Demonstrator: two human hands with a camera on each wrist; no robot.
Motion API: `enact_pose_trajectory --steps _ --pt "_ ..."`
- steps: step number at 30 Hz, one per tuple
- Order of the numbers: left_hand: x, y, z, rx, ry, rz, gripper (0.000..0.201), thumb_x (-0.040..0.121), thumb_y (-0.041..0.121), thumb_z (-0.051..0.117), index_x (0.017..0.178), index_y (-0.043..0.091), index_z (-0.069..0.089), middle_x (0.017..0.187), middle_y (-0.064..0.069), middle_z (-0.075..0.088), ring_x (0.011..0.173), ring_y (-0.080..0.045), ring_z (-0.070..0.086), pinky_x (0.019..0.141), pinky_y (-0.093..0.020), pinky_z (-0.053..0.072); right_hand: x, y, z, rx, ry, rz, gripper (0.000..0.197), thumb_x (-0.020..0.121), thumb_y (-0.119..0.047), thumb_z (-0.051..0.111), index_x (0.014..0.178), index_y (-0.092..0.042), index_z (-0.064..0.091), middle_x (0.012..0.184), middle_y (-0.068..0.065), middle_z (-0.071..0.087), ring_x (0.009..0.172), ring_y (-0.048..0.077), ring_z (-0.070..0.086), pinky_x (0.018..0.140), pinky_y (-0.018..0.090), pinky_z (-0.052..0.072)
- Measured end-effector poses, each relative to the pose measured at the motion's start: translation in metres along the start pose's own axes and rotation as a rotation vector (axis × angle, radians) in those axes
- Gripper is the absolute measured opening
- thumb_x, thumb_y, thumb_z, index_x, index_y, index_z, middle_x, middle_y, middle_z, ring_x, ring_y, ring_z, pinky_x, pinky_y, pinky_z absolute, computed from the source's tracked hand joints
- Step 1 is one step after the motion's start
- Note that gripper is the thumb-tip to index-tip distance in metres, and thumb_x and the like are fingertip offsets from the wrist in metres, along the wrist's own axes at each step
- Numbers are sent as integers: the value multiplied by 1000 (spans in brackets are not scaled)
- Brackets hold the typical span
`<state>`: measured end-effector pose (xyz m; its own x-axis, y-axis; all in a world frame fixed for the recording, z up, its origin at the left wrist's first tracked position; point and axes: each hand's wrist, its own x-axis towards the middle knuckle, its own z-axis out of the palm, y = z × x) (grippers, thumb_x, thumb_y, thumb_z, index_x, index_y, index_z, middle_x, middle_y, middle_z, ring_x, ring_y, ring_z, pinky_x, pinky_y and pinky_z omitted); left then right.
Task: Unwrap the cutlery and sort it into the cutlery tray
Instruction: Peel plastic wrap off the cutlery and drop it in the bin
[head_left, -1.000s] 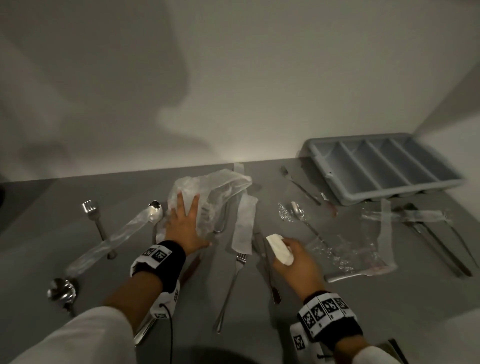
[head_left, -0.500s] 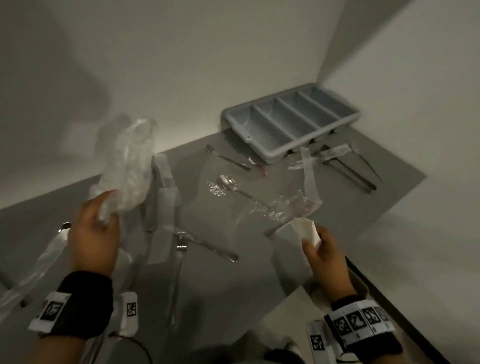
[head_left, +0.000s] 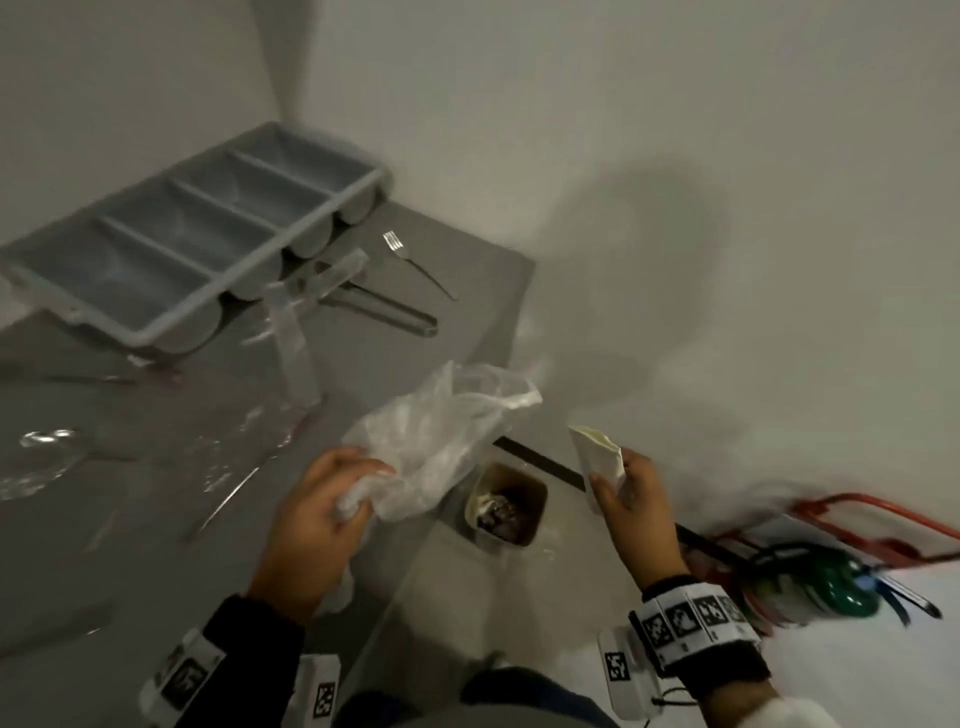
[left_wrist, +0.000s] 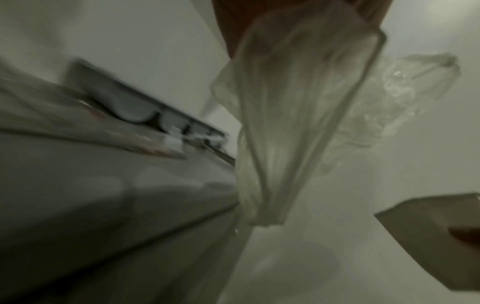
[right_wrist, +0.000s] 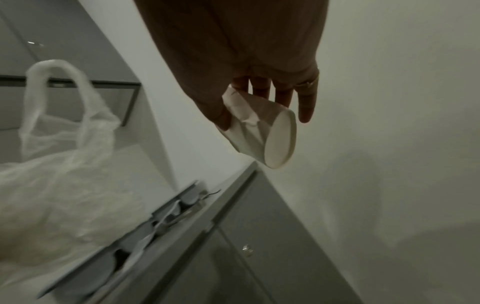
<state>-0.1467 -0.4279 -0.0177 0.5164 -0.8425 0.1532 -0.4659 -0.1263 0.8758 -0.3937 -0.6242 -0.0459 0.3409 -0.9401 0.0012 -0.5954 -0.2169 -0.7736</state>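
Note:
My left hand (head_left: 343, 499) grips a crumpled clear plastic bag (head_left: 441, 431) at the table's right edge, above a bin on the floor; the bag (left_wrist: 285, 123) hangs in front of the left wrist camera. My right hand (head_left: 618, 483) pinches a crushed white paper cup (head_left: 597, 452) out past the table edge; the cup (right_wrist: 262, 135) sits between thumb and fingers. The grey cutlery tray (head_left: 171, 234) with its four compartments stands at the far corner. A fork (head_left: 415, 262), dark-handled cutlery (head_left: 384, 306) under a clear wrapper strip (head_left: 296, 343), and a spoon (head_left: 47, 441) lie on the grey table.
A small bin (head_left: 506, 506) with rubbish stands on the floor below the table's right edge (head_left: 498, 364). White walls close the corner behind the tray. A red frame (head_left: 883, 525) and a green object (head_left: 831, 587) lie on the floor at right.
Both hands have swung right, off the table top. The left hand lifted the plastic bag and carried it to the table edge above the bin. The right hand took the paper cup out beyond the edge.

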Motion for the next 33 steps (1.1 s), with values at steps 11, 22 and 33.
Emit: enact_pose_trajectory --steps 11,22,33 --pt "147 -60 232 306 -525 -139 27 73 -2 44 80 2 70 106 -20 59 99 -33 55 91 -42 49 38 137 -17 104 108 416 33 83 -14 62 115 -14 56 99 4 60 86 21 57 78 37 50" --pt "195 -289 457 789 -934 -678 83 78 56 47 141 7 24 149 -16 23 137 -36 25 116 -47 25 52 303 106 159 197 644 34 85 -18 62 118 -20 53 106 -8 55 100 14 54 86 31 47" --pt "169 -426 509 395 -920 -531 22 92 21 47 75 34 47 79 13 48 85 -11 51 106 -46 40 99 402 198 121 83 512 36 83 -19 65 111 -36 51 102 -31 49 96 -7 49 85 19 40"
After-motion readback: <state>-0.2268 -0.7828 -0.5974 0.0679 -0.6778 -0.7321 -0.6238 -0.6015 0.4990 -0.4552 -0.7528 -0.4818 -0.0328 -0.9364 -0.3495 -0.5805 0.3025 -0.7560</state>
